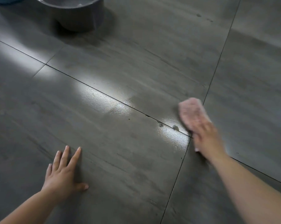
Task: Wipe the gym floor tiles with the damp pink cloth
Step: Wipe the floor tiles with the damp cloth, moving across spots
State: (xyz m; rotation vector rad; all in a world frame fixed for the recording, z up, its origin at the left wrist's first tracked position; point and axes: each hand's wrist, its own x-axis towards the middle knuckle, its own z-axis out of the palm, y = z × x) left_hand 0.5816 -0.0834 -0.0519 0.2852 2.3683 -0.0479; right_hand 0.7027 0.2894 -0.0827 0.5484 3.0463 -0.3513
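Head view, looking down at grey floor tiles [120, 75] split by dark grout lines. My left hand [64, 172] lies flat on a tile at the lower left, fingers [76, 156] spread open and holding nothing. My right hand [204, 135] reaches out to the right and presses the pink cloth [190, 111] down on the floor, just beside the point where two grout lines cross; the hand is blurred, so I cannot tell how my fingers close on the cloth, only that they lie on top of it. Wet, shiny patches [172, 133] run along the grout line left of the cloth. A grey bucket [78, 15] stands at the top edge, well apart from both hands, with a blue basket [5, 0] at the far corner.
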